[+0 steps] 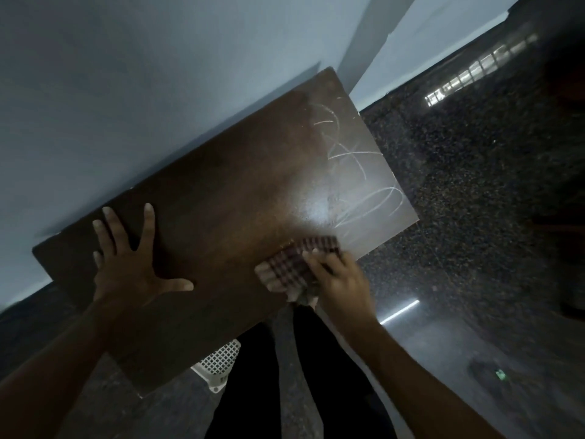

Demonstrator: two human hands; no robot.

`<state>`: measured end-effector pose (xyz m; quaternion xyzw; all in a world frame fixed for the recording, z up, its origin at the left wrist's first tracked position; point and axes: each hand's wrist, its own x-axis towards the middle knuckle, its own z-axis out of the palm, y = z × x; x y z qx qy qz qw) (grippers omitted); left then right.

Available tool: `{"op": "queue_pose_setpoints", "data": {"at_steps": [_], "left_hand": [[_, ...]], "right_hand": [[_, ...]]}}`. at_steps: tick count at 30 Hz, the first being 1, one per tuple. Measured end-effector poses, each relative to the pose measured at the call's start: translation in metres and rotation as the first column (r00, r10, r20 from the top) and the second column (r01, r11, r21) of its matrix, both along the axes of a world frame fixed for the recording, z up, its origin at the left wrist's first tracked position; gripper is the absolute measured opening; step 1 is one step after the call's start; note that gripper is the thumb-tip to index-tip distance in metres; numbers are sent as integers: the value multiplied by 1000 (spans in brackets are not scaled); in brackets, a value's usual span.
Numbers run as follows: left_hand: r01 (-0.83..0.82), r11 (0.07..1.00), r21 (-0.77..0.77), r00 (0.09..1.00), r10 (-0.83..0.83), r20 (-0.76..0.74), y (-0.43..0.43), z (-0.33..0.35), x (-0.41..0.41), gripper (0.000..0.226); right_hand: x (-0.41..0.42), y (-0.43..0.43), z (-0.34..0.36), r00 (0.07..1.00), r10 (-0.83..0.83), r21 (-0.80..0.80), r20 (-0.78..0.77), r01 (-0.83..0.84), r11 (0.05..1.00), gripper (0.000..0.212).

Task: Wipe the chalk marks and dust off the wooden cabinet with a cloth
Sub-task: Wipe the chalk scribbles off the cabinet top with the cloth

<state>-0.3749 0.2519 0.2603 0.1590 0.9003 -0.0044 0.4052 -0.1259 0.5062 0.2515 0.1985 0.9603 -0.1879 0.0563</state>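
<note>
Your left hand (126, 267) lies flat on the wooden cabinet top (221, 191), fingers spread wide, at 9 o'clock from the cloth. Fingertips stop just short of the back edge, which runs tight along the blue-grey wall (126, 90).

Your right hand (342, 280) grips a bunched checked cloth (294, 264), thumb over it and fingers curled beneath. The cloth sits at the near edge; a pale tail hangs off.

Chalk marks (357, 166) loop at 1 o'clock from the cloth, up to the end edge. A hazy dusty patch lies just beside them. Bare dark wood is open between your hands.

A speckled dark floor (474, 185) is open at 3 o'clock. A white lattice basket (218, 359) sits at 6 o'clock below the top, beside your dark trouser legs (253, 391).
</note>
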Motion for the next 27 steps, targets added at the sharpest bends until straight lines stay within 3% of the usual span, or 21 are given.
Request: {"op": "queue_pose_setpoints", "data": {"at_steps": [5, 8, 11, 16, 19, 22, 24, 27], "left_hand": [[-10, 1000, 5, 1000, 9, 16, 1, 0, -1, 159], [-8, 1000, 4, 1000, 8, 24, 0, -1, -3, 159], [-10, 1000, 0, 1000, 10, 28, 2, 0, -4, 160], [-11, 1000, -7, 999, 12, 36, 5, 3, -4, 161], [-19, 1000, -14, 999, 20, 42, 6, 5, -3, 161], [-23, 999, -27, 999, 25, 44, 7, 4, -4, 162], [-24, 999, -34, 999, 25, 40, 7, 5, -4, 162], [-27, 998, -48, 999, 28, 16, 9, 6, -2, 163]], "right_hand": [[2, 94, 2, 964, -265, 127, 8, 261, 957, 60], [-4, 122, -4, 857, -515, 117, 7, 510, 852, 54], [-10, 98, -6, 776, -630, 73, 3, 628, 774, 52], [0, 6, -4, 874, -487, -187, 14, 480, 857, 41], [15, -32, -5, 986, -164, -172, 36, 167, 971, 54], [23, -6, -10, 998, 63, -161, -12, -64, 985, 67], [27, 23, -11, 997, 68, -135, -33, -72, 988, 59], [31, 83, -9, 978, -206, -25, -22, 205, 978, 58]]}}
